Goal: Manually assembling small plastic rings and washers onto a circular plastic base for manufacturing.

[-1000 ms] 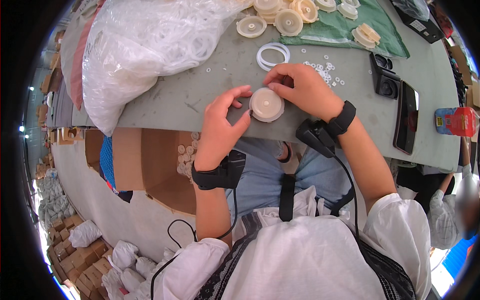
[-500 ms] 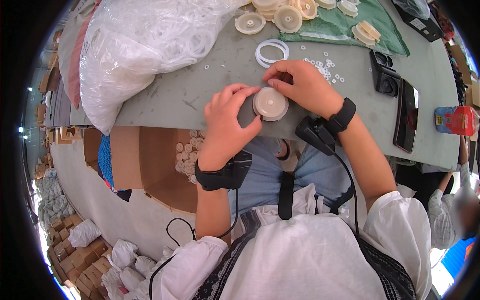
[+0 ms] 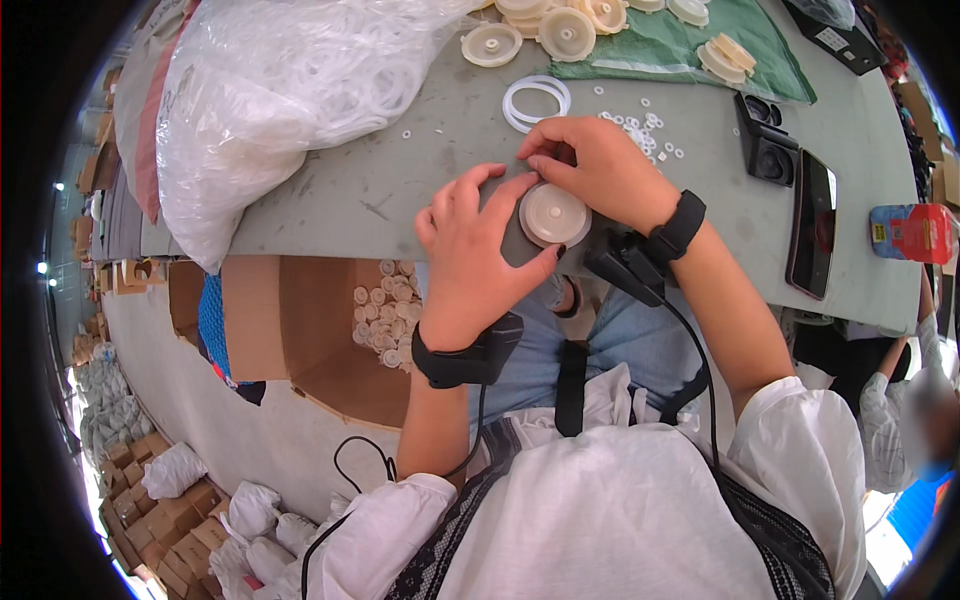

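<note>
Lying flat near the middle of the frame, the round pale disc (image 3: 555, 215) is on the grey counter (image 3: 340, 210), close to its front edge. The left hand (image 3: 475, 245) is around its left side: the index finger reaches the upper left edge and the thumb the lower edge, spread apart from each other. Whether these fingers grip it or only rest there, I cannot tell. The right hand (image 3: 605, 170) bends over the upper right edge, its fingers curled and the thumb near the index finger; if they pinch something, I cannot tell.

Just above the right hand are white rings (image 3: 507, 103), and to the right of them small washers (image 3: 640, 133). The upper left of the frame has a clear bag (image 3: 280, 110). At the top, beige caps (image 3: 566, 35) are partly on a green sack (image 3: 780, 70). A phone (image 3: 812, 225) lies at the right.
</note>
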The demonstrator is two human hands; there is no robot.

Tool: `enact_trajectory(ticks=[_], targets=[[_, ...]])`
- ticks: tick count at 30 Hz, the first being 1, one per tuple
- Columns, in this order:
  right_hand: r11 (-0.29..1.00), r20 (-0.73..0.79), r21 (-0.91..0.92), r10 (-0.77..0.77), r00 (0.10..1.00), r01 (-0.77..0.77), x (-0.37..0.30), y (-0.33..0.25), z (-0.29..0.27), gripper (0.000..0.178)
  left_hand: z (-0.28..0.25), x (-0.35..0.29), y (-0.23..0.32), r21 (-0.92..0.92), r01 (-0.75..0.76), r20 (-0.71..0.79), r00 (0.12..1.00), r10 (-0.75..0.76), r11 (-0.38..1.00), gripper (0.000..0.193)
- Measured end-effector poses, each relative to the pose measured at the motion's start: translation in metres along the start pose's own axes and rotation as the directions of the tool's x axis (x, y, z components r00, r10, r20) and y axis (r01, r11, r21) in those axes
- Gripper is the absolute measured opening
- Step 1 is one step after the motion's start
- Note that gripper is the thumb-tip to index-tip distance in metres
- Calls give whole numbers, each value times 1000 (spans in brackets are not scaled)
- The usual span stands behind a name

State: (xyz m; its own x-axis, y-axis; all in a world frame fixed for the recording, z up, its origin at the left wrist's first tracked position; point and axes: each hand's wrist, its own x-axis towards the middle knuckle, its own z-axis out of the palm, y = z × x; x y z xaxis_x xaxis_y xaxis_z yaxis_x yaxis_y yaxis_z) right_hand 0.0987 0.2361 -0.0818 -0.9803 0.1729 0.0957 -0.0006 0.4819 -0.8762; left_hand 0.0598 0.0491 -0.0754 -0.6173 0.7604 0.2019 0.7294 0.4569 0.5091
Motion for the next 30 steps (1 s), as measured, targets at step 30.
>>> enact_trajectory(ticks=[30], targets=[[988,125,-100,129,984,-117,2,-11,-4,26,1,9,-24,15,151,-96,984,-149,988,63]])
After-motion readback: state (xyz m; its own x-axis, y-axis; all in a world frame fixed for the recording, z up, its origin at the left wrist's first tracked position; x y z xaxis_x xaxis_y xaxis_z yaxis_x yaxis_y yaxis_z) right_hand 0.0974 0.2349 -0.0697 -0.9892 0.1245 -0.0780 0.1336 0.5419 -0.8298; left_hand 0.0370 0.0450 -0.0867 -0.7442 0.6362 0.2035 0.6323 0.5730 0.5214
